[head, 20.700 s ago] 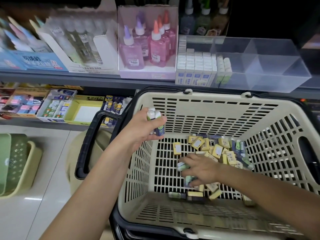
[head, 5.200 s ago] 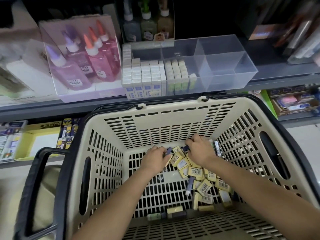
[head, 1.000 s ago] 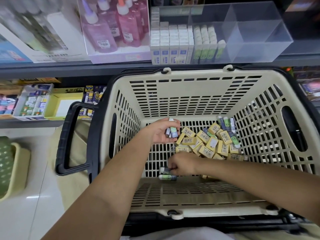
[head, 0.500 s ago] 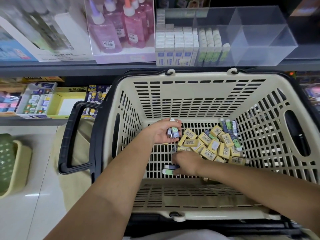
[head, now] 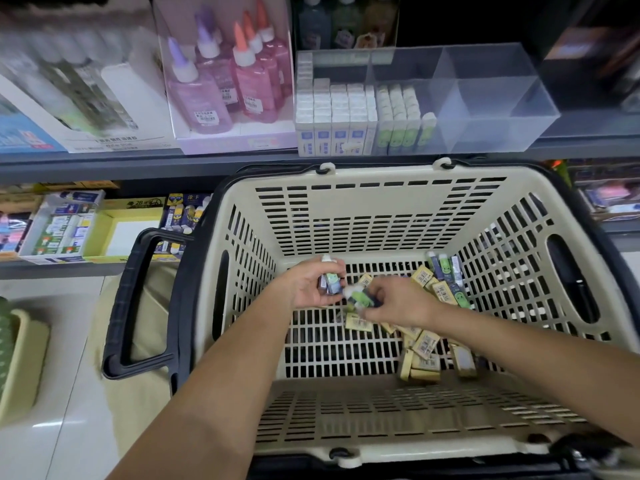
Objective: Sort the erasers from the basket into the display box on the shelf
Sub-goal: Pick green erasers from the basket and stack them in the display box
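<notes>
A cream slotted basket [head: 363, 209] stands below the shelf. Inside it, my left hand [head: 311, 287] grips a few green-and-purple sleeved erasers [head: 330, 280] upright. My right hand [head: 398, 301] holds another green-labelled eraser [head: 358, 296] right beside the left hand's bundle. Several yellow-wrapped erasers [head: 424, 344] lie loose on the basket floor to the right, and a few green and purple ones [head: 446, 266] rest in the far right corner. On the shelf, the clear display box [head: 485, 129] holds rows of white erasers [head: 334, 116] and green erasers [head: 400, 116]; its right compartments hold nothing.
Pink and purple glue bottles [head: 225, 81] stand in a box left of the display box. The basket's black handle [head: 135, 306] hangs to the left. A lower shelf carries a yellow tray [head: 121, 230] and small boxes. A green bin [head: 17, 358] sits on the floor at left.
My right hand rose from the near basket floor with an eraser and came up to my left hand. The left hand kept its bundle and barely shifted.
</notes>
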Motion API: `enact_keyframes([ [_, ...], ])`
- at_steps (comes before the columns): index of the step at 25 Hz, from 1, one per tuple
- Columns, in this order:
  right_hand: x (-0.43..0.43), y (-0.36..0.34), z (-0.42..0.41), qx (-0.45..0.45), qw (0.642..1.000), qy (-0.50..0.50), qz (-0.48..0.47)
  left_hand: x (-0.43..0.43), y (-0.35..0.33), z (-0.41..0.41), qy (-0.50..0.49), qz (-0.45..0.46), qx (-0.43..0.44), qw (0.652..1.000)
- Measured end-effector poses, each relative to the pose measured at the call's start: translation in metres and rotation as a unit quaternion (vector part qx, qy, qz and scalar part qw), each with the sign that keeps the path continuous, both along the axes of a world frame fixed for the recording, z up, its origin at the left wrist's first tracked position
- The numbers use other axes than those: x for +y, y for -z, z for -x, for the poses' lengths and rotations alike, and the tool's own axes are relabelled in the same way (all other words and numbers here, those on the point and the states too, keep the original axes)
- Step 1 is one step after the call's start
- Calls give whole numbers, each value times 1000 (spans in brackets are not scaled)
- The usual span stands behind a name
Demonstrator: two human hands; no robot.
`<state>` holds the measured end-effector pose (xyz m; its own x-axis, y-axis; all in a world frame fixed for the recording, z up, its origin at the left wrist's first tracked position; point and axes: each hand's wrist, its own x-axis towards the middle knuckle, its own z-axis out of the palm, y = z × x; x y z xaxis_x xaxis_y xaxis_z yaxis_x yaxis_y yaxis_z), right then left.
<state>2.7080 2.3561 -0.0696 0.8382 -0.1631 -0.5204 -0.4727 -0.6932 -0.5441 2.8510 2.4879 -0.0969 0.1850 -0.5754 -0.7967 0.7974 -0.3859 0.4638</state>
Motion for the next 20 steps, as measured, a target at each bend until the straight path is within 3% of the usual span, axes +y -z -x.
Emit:
enact_keyframes([
  [3, -22, -15, -8, -21, 982, 167, -80, -2, -5, 4, 34, 54, 46, 997],
  [5, -23, -21, -13, -42, 970, 209, -114, -12, -12, 9, 33, 104, 56, 992],
  [12, -40, -52, -13, -71, 978, 159, -113, -37, -45, 13, 51, 126, -32, 990],
  [15, -54, -74, -11, -85, 965, 177, -171, -48, -65, 6, 78, 119, -105, 984],
  [20, -80, -130, -23, -192, 952, 166, -170, -67, -114, -9, 44, 172, -203, 963],
])
